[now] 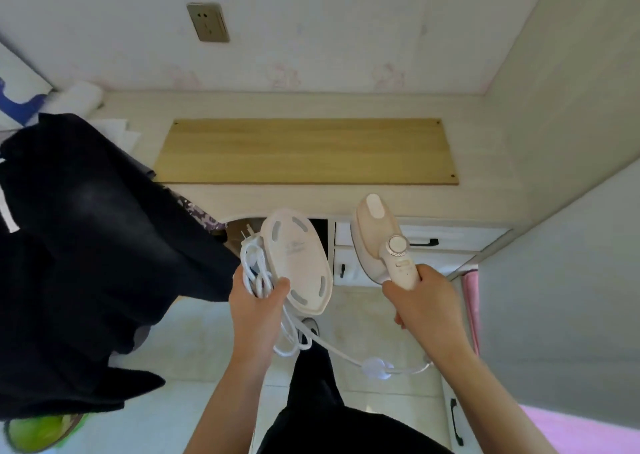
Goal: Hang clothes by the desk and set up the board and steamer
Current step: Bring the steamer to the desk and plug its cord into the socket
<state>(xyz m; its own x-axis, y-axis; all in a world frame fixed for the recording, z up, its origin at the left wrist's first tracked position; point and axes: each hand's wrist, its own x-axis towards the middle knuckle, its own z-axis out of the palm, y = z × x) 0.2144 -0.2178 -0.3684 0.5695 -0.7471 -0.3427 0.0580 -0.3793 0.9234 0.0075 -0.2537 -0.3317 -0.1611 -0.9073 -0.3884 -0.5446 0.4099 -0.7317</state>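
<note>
- Grip first: right hand [424,301] is closed round the handle of the steamer [381,242], held in the air in front of the drawers [446,242].
- Left hand [258,301] clutches a white base [298,263] and the coiled cord [254,270] (plug sticking up).
- Board [304,152] lies flat on the desk [346,199].
- Dark clothes [86,245] hang at the left of the desk.

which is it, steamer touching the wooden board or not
Apart. Head view: the right hand holds the steamer, with desk edge showing between it and the wooden board.

A home room: desk [485,204] with drawers [408,242], wall socket [207,22], hanging clothes [86,245].
</note>
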